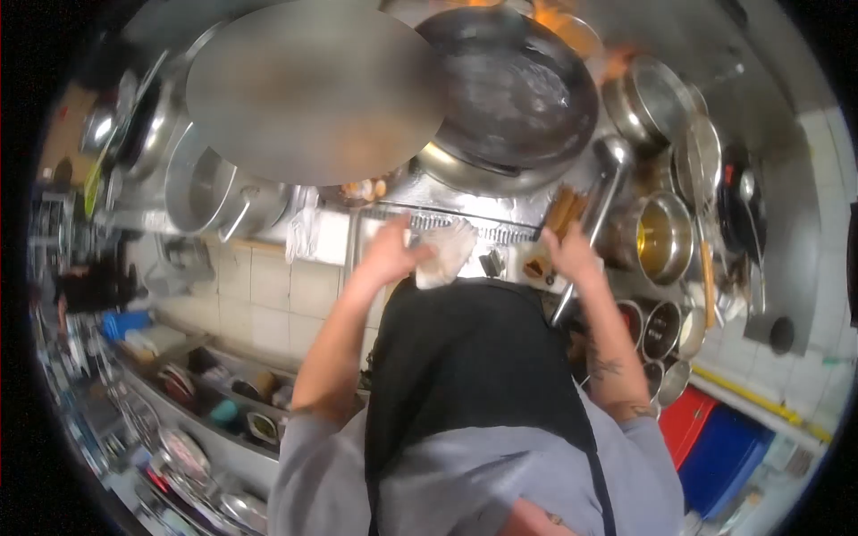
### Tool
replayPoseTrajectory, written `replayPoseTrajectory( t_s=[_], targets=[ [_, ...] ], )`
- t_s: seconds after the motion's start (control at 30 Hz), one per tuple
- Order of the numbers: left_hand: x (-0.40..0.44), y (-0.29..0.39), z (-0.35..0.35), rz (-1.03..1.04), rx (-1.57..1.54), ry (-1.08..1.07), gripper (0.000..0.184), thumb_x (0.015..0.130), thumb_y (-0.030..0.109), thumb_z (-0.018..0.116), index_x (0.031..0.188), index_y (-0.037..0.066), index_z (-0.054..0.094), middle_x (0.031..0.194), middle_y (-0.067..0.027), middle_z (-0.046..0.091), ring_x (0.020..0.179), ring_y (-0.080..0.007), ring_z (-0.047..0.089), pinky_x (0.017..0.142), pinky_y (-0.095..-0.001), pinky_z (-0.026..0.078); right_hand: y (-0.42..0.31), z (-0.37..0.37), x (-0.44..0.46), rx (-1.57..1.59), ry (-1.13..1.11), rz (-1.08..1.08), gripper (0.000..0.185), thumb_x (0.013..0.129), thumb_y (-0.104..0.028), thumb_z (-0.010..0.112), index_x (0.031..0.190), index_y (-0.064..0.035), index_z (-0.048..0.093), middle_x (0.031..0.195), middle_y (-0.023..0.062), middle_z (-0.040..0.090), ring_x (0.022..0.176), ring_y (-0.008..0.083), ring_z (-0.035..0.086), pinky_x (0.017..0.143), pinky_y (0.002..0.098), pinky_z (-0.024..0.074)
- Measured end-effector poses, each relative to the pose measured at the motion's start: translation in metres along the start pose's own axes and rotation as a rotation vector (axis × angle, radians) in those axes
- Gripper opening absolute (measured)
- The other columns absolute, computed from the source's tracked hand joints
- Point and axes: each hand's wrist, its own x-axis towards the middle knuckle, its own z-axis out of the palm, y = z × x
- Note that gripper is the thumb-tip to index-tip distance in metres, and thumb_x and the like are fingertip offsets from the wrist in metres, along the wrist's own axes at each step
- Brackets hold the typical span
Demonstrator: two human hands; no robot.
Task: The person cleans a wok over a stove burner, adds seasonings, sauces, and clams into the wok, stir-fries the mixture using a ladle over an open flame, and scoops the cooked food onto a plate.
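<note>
the left hand (391, 255) pinches a bunched white cloth (447, 253), just on the near side of the wok (505, 94); the right hand (573, 257) looks curled round a brown bamboo-like brush (566, 210), how tightly i can't tell. thick cloth folds would best guard against those flames (556, 20).

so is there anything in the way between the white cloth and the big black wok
Nothing visible blocks it: from the white cloth in the left hand to the black wok, there's the flat slotted grate, a shiny steel strip and the metal rim under the wok.
</note>
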Motion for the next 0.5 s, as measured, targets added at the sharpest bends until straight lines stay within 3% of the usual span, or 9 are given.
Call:
replayPoseTrajectory(
  t_s=[0.07, 0.13, 0.17, 0.2, 0.23, 0.27, 0.33, 0.37, 0.5],
  targets=[
    [0.006, -0.018, 0.045, -0.072, 0.097, -0.171, 0.069, 0.074, 0.03, 0.081, 0.127, -0.005, 0.054, 0.124, -0.0262, 0.06, 0.115, -0.038, 0.06, 0.101, -0.044, 0.047, 0.043, 0.075, 0.047, -0.077, -0.025, 0.035, 0.098, 0.09, -0.066, 0.049, 0.148, 0.0084, 0.022, 0.132, 0.0377, 0.05, 0.122, 0.0454, 0.055, 0.105, 0.0458, 0.0449],
    [0.007, -0.026, 0.082, 0.041, 0.158, -0.08, 0.052, 0.07, 0.017, 0.077, 0.115, -0.001, 0.061, 0.104, -0.0238, 0.065, 0.102, -0.0374, 0.063, 0.092, -0.0451, 0.051, 0.055, 0.097, 0.055, 0.051, 0.012, -0.048, 0.082, 0.082, -0.063, 0.059, 0.123, 0.0071, 0.059, 0.116, 0.031, 0.064, 0.11, 0.0425, 0.063, 0.099, 0.0451, 0.0475],
    [0.005, -0.034, 0.1, 0.18, 0.056, 0.156, 0.043, 0.069, 0.015, 0.075, 0.11, 0.003, 0.065, 0.102, -0.0222, 0.067, 0.1, -0.0376, 0.063, 0.09, -0.0457, 0.051, 0.055, 0.099, 0.057, 0.039, 0.06, -0.033, 0.055, 0.083, -0.05, 0.065, 0.099, 0.0024, 0.07, 0.1, 0.0231, 0.07, 0.095, 0.0328, 0.068, 0.085, 0.0409, 0.0529],
    [0.012, -0.044, 0.116, 0.159, 0.065, 0.207, 0.038, 0.07, 0.016, 0.075, 0.106, 0.006, 0.068, 0.103, -0.0199, 0.067, 0.099, -0.0372, 0.063, 0.09, -0.0448, 0.05, 0.068, 0.103, 0.072, 0.497, -0.29, 0.063, 0.031, 0.085, -0.035, 0.067, 0.09, -0.0038, 0.068, 0.088, 0.0133, 0.069, 0.08, 0.0214, 0.067, 0.071, 0.0352, 0.0528],
    [0.021, -0.051, 0.126, 0.223, 0.098, 0.252, 0.039, 0.07, 0.019, 0.075, 0.106, 0.008, 0.068, 0.103, -0.0181, 0.068, 0.102, -0.0371, 0.062, 0.091, -0.0435, 0.05, 0.109, 0.118, 0.103, 0.884, -0.453, 0.11, 0.021, 0.089, -0.027, 0.064, 0.093, -0.0067, 0.066, 0.086, 0.0076, 0.067, 0.078, 0.0149, 0.064, 0.068, 0.0339, 0.0508],
    [0.015, -0.04, 0.109, 0.279, 0.031, 0.183, 0.044, 0.071, 0.02, 0.074, 0.113, 0.008, 0.066, 0.107, -0.0186, 0.067, 0.108, -0.0369, 0.061, 0.099, -0.0507, 0.044, 0.075, 0.095, 0.06, 1.272, -0.352, 0.152, 0.03, 0.091, -0.029, 0.063, 0.106, -0.0035, 0.063, 0.097, 0.0108, 0.066, 0.087, 0.019, 0.063, 0.076, 0.0355, 0.0515],
    [0.01, -0.029, 0.088, 0.169, 0.123, -0.053, 0.06, 0.073, 0.016, 0.069, 0.13, 0.008, 0.053, 0.113, -0.0201, 0.065, 0.113, -0.0365, 0.059, 0.105, -0.069, 0.024, 0.081, 0.076, 0.044, 1.649, -0.427, -0.009, 0.044, 0.093, -0.031, 0.062, 0.126, -0.0026, 0.056, 0.115, 0.015, 0.062, 0.103, 0.0306, 0.059, 0.09, 0.0403, 0.0505],
    [0.006, -0.025, 0.073, 0.173, 0.117, -0.1, 0.062, 0.071, 0.015, 0.07, 0.13, 0.008, 0.051, 0.11, -0.0199, 0.065, 0.112, -0.0366, 0.06, 0.102, -0.0625, 0.034, 0.075, 0.064, 0.039, 1.653, -0.392, -0.027, 0.045, 0.093, -0.031, 0.061, 0.128, -0.0026, 0.055, 0.116, 0.0154, 0.061, 0.104, 0.0308, 0.059, 0.09, 0.0403, 0.0504],
    [0.032, -0.028, 0.084, 0.214, -0.17, -0.055, 0.067, 0.067, 0.015, 0.075, 0.129, 0.008, 0.051, 0.106, -0.0196, 0.065, 0.106, -0.0367, 0.063, 0.093, -0.0513, 0.047, 0.059, 0.0, 0.023, 1.227, -0.004, -0.249, 0.052, 0.093, -0.031, 0.06, 0.136, -0.0026, 0.049, 0.119, 0.0171, 0.061, 0.107, 0.0315, 0.058, 0.09, 0.0405, 0.0501]
  ],
)
